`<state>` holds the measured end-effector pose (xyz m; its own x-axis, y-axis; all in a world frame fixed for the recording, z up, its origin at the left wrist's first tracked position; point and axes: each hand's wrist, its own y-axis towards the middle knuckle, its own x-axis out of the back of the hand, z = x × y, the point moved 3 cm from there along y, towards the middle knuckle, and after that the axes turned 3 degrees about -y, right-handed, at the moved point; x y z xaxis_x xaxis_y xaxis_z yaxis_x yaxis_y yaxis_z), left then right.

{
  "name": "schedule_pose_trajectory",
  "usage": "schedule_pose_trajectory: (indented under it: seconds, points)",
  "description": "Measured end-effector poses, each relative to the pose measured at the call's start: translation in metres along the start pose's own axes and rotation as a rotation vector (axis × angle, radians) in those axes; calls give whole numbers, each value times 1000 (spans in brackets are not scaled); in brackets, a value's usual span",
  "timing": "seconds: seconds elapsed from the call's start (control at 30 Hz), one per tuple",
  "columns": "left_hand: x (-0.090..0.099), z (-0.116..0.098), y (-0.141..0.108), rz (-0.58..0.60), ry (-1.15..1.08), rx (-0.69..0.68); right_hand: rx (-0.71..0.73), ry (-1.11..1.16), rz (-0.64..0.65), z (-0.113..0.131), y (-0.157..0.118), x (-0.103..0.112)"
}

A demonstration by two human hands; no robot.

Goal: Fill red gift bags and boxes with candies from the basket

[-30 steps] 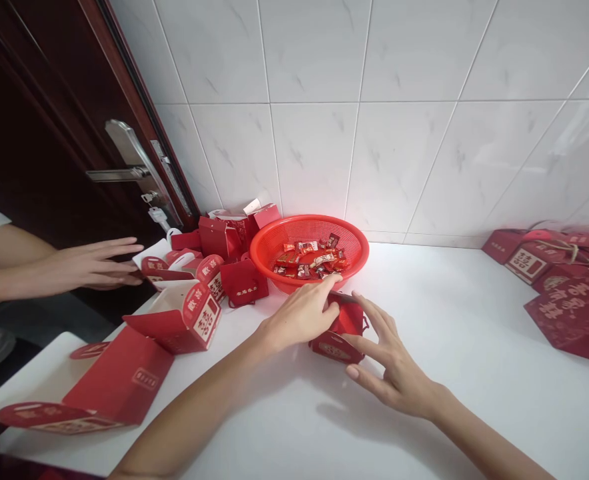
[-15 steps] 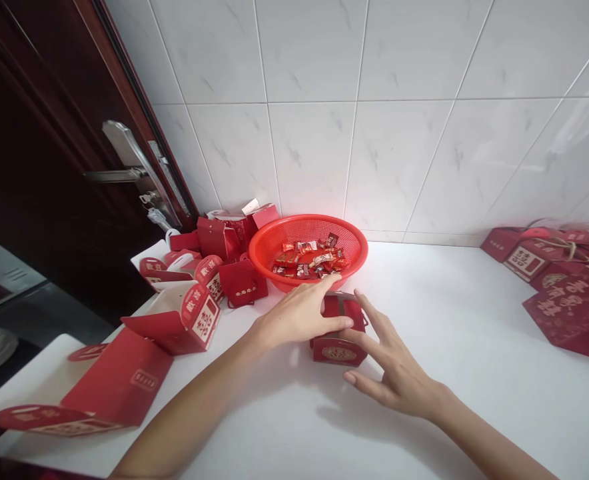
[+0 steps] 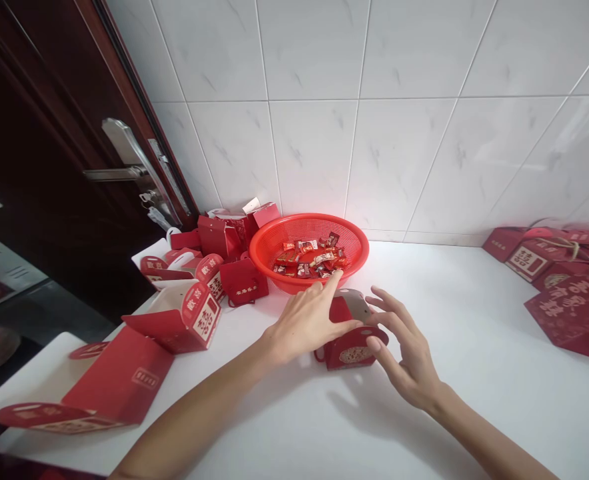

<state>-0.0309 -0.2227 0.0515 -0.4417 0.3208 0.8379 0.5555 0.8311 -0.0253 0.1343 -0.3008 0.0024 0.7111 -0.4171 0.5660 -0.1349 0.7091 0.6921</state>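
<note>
– Where was the small red box (image 3: 352, 357) seen?
– It was placed on the white table (image 3: 464, 300), near the red basket (image 3: 263, 252), in which wrapped candies (image 3: 319, 260) were contained.
– And how were the hands held?
– Apart, with the box's opened top between them. Its left side was partly covered by the left hand (image 3: 308, 319); its right edge was met by the right hand (image 3: 407, 353). Whether it was gripped could not be told.

Candies (image 3: 305, 247) in basket (image 3: 260, 252), box (image 3: 352, 355) before it, cartons (image 3: 119, 380) left, packages (image 3: 574, 310) right

An open red box (image 3: 179, 327) reads "歡喜" above "囍".
</note>
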Motion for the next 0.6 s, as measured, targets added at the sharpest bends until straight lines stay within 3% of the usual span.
schedule_pose_trajectory:
  seconds: [0.17, 0.3, 0.47, 0.6]
  points:
    - [5, 2, -1, 11, -47, -57, 1, -12, -29, 0, 1, 3]
    - [23, 7, -4, 44, -45, -108, -15, -42, -91, -6, 3, 6]
    - [44, 16, -7, 38, 59, -51, -21, -81, -88, -11, 3, 6]
    - [45, 19, -8, 63, 130, -18, 8, -92, -82, -12, 2, 5]
